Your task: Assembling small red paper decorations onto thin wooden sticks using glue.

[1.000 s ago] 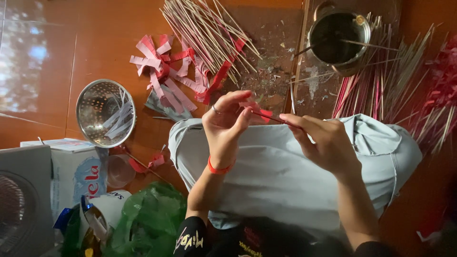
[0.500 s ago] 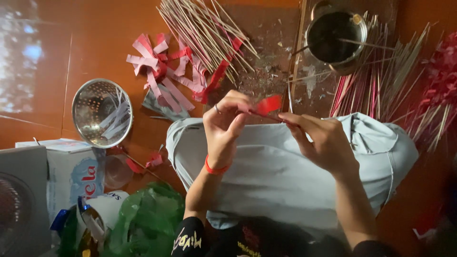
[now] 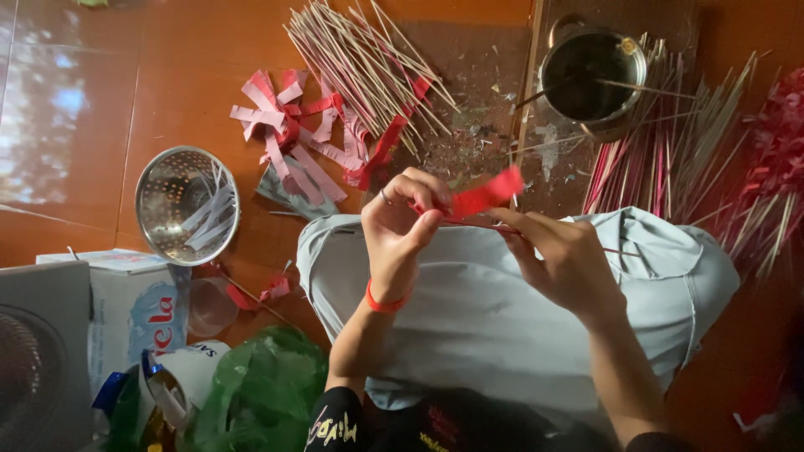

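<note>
My left hand (image 3: 404, 228) pinches a red paper strip (image 3: 486, 195) where it meets a thin bamboo stick (image 3: 620, 250); a red band circles that wrist. My right hand (image 3: 559, 259) grips the same stick just to the right, fingers touching the strip's base. The strip's free end stands up and to the right. Both hands hover over a pale grey cloth (image 3: 469, 326) spread across my lap.
A pile of bare sticks (image 3: 368, 63) lies ahead beside cut red and pink paper strips (image 3: 289, 134). A dark metal pot (image 3: 593, 74) sits at the back right, finished red-wrapped sticks (image 3: 670, 159) fanned right. A steel colander (image 3: 186, 203), white box (image 3: 126, 310) and green bag (image 3: 260, 393) are left.
The red strip has lifted and unfurled to the right of my left fingers. Both hands stay close together on the stick, little moved.
</note>
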